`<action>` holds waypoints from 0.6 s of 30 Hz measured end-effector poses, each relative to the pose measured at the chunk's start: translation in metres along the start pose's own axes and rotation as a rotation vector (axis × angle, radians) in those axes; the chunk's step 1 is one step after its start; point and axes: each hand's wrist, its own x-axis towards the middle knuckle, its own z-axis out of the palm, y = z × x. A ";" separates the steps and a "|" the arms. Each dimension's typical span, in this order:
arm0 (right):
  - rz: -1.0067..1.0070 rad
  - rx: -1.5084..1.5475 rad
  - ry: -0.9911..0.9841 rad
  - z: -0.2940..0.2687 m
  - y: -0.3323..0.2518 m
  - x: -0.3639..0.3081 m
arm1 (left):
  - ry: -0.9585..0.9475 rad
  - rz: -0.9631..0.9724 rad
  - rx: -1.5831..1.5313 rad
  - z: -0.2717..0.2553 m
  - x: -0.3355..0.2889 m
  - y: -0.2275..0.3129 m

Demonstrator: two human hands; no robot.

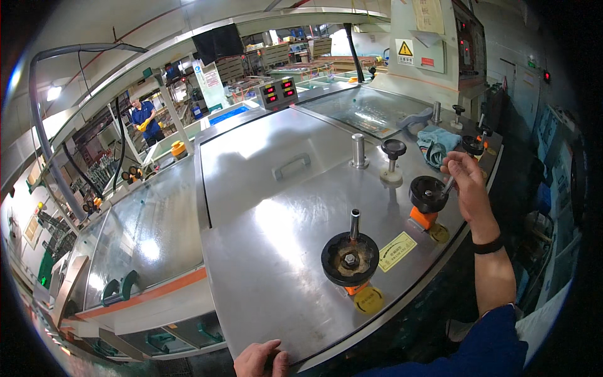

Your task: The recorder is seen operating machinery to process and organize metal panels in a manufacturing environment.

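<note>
My right hand [470, 188] is closed round the upright metal crank handle of a black handwheel [429, 193], which sits on an orange position indicator [423, 217]. A dark band circles that wrist. My left hand [259, 360] rests at the near edge of the steel machine top [282, 314], its thumb and forefinger apart and nothing visible in it; the lower frame edge cuts off the rest. Between my hands stands a second, worn black handwheel [350, 258] with its own handle. A light-blue cloth [438, 143] lies just beyond my right hand.
Behind the handwheels stand a metal post [358, 151] and a black knob [393, 149]. A lid with a handle [292, 166] covers the middle. Beyond it sits a red digital display [276, 93]. Another person [147, 119] with yellow gloves stands far left. A control cabinet [427, 50] rises behind.
</note>
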 end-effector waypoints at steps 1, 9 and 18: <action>0.047 0.020 -0.006 0.003 -0.001 0.001 | -0.001 0.003 0.012 0.000 0.001 0.001; 0.095 0.022 -0.055 0.024 -0.006 0.005 | 0.014 0.013 0.021 -0.001 0.002 0.001; 0.104 0.029 -0.022 0.023 0.005 0.018 | 0.008 0.042 0.027 -0.001 0.002 0.001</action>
